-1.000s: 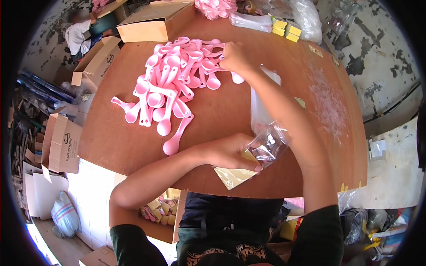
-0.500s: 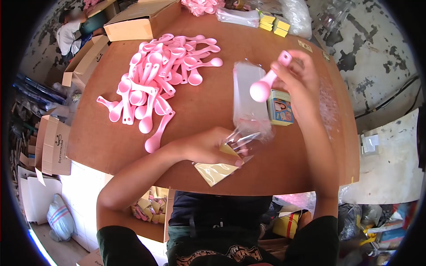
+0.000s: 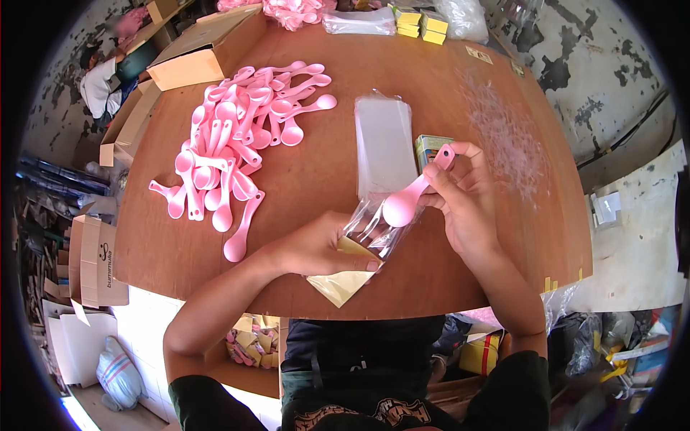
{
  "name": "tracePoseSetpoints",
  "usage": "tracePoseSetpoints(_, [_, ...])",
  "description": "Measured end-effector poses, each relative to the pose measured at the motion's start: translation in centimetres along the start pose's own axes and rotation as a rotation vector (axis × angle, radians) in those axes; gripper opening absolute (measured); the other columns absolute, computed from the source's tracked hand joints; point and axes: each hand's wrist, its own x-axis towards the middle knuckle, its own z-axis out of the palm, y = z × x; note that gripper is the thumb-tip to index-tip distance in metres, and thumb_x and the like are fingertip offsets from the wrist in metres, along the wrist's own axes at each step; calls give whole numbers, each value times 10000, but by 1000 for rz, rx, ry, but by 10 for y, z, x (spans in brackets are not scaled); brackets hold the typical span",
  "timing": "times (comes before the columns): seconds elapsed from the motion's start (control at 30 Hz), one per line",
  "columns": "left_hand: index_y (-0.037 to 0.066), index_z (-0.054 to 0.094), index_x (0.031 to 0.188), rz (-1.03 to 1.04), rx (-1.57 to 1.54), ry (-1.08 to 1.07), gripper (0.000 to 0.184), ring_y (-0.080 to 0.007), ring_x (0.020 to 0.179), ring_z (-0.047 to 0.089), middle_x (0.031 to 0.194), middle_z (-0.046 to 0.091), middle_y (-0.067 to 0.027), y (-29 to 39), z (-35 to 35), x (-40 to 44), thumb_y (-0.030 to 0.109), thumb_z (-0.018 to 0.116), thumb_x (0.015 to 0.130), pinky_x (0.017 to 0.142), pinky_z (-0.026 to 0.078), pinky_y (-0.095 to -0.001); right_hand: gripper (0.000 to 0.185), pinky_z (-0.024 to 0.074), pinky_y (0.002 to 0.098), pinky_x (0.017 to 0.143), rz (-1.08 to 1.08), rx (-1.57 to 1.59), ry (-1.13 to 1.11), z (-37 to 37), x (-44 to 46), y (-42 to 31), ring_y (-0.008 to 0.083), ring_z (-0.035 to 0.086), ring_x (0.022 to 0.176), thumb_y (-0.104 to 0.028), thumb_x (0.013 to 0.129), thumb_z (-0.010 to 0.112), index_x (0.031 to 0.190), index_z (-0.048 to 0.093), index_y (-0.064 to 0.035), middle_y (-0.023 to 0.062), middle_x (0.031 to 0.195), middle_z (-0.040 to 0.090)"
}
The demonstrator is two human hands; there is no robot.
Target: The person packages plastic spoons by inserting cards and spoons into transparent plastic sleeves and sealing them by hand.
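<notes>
My left hand (image 3: 323, 244) is closed on a clear plastic bag (image 3: 368, 224) with a pale yellow card (image 3: 341, 284) inside, near the table's front edge. Between the thumb and fingers of my right hand (image 3: 466, 205) is a pink plastic spoon (image 3: 404, 205), pinched by its handle. Its round bowl points down and left, over the upper end of the bag; whether they touch I cannot tell. Behind lies a stack of clear bags (image 3: 384, 147). A small stack of printed cards (image 3: 431, 147) sits beside it, partly hidden by my right hand.
A heap of pink spoons (image 3: 230, 136) covers the table's left part. At the back are a cardboard box (image 3: 190, 68), more clear bags (image 3: 359, 23) and yellow card stacks (image 3: 433, 27). An open box (image 3: 255, 337) with packed pieces stands below the front edge. Another person (image 3: 99, 86) sits far left.
My right hand has brought the spoon down and left, close to the bag's upper end. My left hand keeps its hold on the bag and card. The whole view has shifted slightly.
</notes>
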Motion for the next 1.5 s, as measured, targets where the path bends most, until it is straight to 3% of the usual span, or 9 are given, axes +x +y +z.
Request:
tracePoseSetpoints(0.33, [39,631,1030,140,145,63,244,-94,910,590,957,645,-21,-3,5,2,132,745,836,804,478,-280,356,509,248,602,-239,-133,37,-1,1,-3,118,634,700,-73,887,681,1160,452,-59,80,904,662])
tracePoseSetpoints(0.4, [30,630,1029,389,85,100,241,-90,852,607,918,651,-7,-15,6,9,121,747,839,772,494,-275,381,509,248,612,-209,-138,-5,0,-1,-2,121,637,724,-46,873,693,1151,432,-51,90,922,663])
tracePoseSetpoints(0.53, [30,617,1057,348,127,107,276,-89,911,594,983,643,-20,-11,3,6,123,754,835,793,487,-274,383,516,254,625,-269,-176,17,4,-3,-3,121,635,754,-50,862,706,1139,443,-49,85,942,657])
tracePoseSetpoints(0.6, [33,593,1110,159,111,125,332,-81,948,579,1016,635,-27,-2,3,0,122,756,835,814,477,-270,382,521,260,634,-298,-192,62,4,-1,-6,127,637,761,-73,862,712,1136,446,-52,86,948,655])
tracePoseSetpoints(0.73, [38,568,1170,87,30,127,393,-71,945,573,1001,641,-28,-1,5,0,127,756,836,821,470,-262,401,546,307,688,109,41,48,-6,4,2,154,642,780,-162,870,716,1144,438,-67,77,982,632])
tracePoseSetpoints(0.83, [41,558,1213,231,105,166,421,-70,904,585,966,651,-19,-4,6,2,124,745,845,812,472,-258,415,561,345,739,296,130,42,-3,1,8,171,649,791,-196,872,717,1146,429,-80,73,995,609])
tracePoseSetpoints(1.03, [4,606,1184,264,-7,284,323,-75,927,587,1003,669,-18,-7,10,6,170,674,916,838,483,-268,384,584,353,692,82,73,-30,3,-2,7,182,657,802,-146,881,705,1140,429,-81,90,980,607])
tracePoseSetpoints(1.13, [-19,687,1059,212,-101,415,226,-39,804,586,862,683,-7,-11,11,7,167,648,936,725,502,-228,365,588,338,654,8,55,-16,5,-4,6,181,661,803,-97,881,694,1135,433,-71,93,986,607])
tracePoseSetpoints(1.5, [-16,691,1037,199,-15,376,221,-25,781,566,844,688,-9,-7,9,5,170,673,918,683,490,-226,365,540,256,656,-306,-112,41,1,1,3,121,649,812,-21,861,699,1121,445,-41,88,936,653])
